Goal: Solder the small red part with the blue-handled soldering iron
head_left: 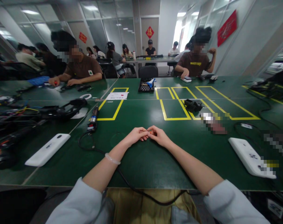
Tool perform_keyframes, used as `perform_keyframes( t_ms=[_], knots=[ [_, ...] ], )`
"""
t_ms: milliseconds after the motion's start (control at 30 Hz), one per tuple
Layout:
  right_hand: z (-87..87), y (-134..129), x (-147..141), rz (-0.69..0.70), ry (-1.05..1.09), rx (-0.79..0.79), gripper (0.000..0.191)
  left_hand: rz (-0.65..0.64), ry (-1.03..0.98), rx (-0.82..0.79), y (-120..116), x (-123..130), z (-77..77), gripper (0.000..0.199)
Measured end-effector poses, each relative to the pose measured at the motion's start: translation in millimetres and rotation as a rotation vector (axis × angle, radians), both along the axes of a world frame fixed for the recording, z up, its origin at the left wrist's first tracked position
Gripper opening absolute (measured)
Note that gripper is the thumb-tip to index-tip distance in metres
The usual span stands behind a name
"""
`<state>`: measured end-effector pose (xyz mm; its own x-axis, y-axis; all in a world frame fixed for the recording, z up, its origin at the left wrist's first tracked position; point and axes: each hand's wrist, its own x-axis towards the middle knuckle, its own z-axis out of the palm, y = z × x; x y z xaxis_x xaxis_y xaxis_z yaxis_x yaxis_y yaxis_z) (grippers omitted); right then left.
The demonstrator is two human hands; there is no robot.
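My left hand [139, 135] and my right hand [158, 135] meet above the middle of the green table [141, 165]. Their fingertips close together around a small orange piece [150, 133]. Fingers cover most of it, so its kind does not show. A dark cylindrical tool [93, 117], possibly an electric screwdriver, lies to the left of my hands with a black cable [127, 183] running toward me. Right of my hands sits a cluster of black parts [193, 105].
White flat cases lie at left [49, 150] and right [248, 157]. A black compartment tray [146, 85] stands ahead. Yellow tape [115, 112] marks rectangles near a paper sheet [118, 95]. Black frames and wires [59, 110] crowd the left. Two people sit opposite.
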<state>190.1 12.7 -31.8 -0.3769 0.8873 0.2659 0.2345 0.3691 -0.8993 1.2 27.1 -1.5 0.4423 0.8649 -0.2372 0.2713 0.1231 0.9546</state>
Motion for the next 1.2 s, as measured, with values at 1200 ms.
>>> perform_keyframes(
  t_ms=[1200],
  knots=[
    [8.6,-0.9,2.9,-0.042,-0.073,0.002,0.017,0.752,1.162,0.244,40.2,-213.0,21.0,0.064]
  ],
)
